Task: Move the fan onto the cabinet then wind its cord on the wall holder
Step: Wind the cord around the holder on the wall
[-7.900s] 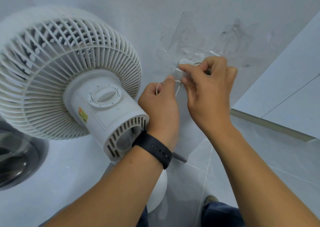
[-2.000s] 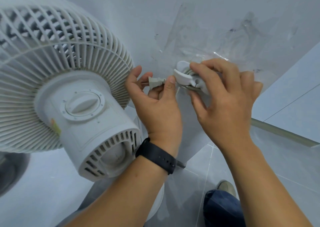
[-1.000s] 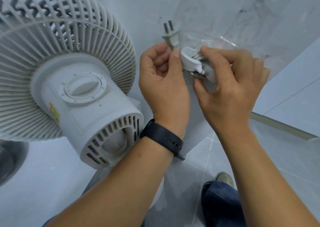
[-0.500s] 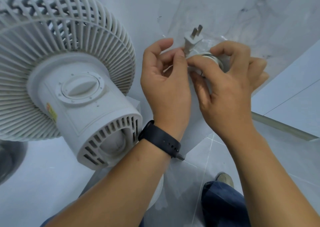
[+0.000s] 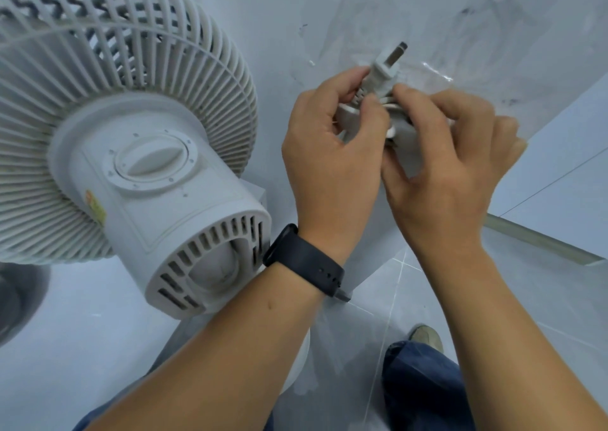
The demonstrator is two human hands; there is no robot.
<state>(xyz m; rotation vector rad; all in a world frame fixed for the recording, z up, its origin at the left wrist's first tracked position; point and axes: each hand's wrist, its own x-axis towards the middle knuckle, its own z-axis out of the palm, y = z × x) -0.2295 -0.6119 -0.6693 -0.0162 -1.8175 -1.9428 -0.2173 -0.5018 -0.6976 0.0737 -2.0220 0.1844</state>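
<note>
Winding nearly done: left hand (image 5: 332,147) pinches plug (image 5: 383,75), right hand (image 5: 441,154) grips holder (image 5: 403,131). Next: probably tuck plug in.

Fan (image 5: 131,174) matt white plastic; plug (image 5: 383,77) metal prongs; wall (image 5: 329,9) glossy

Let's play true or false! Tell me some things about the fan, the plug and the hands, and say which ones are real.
1. The plug has its metal prongs pointing up. True.
2. The left hand wears a dark wristband. True.
3. The right hand rests on the fan. False: it is by the wall, at the cord holder, beside the left hand.
4. The fan is black. False: it is white.
5. The left hand's fingers pinch the plug. True.
</note>
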